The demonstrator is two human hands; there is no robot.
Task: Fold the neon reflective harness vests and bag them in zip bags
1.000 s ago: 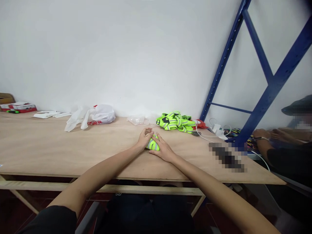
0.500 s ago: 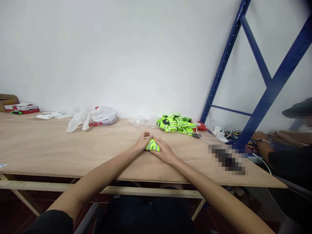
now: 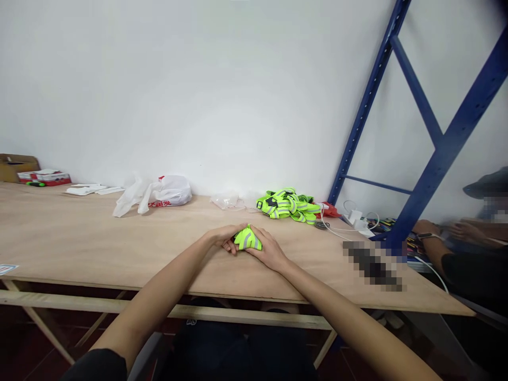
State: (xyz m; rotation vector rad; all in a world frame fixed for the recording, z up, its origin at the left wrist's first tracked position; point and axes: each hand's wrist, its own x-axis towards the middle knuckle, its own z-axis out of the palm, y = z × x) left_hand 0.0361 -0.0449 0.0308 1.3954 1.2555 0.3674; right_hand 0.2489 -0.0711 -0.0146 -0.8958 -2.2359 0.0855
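A neon-yellow reflective strap [image 3: 248, 238] with grey stripes is bunched into a small bundle on the wooden table, between my two hands. My right hand [image 3: 270, 251] wraps around its right side, thumb at the near edge. On the left side my left hand [image 3: 227, 238] has its fingers curled against the bundle, partly hidden beneath it. Beyond my hands, near the wall, lies a loose heap of matching reflective straps [image 3: 291, 204] with black buckles.
A white plastic bag [image 3: 170, 190], clear packaging [image 3: 228, 201], white papers [image 3: 93, 189] and a red-white box [image 3: 44, 177] line the back. At right stand a blue metal rack [image 3: 420, 196], cables, a charger [image 3: 354, 217] and a pixelated dark item [image 3: 373, 266]. Another person's arm [image 3: 432, 241] is beyond.
My left hand has rolled over, its fingers now curling under the bundle's left side. My right hand stays around it. The view has shifted slightly.
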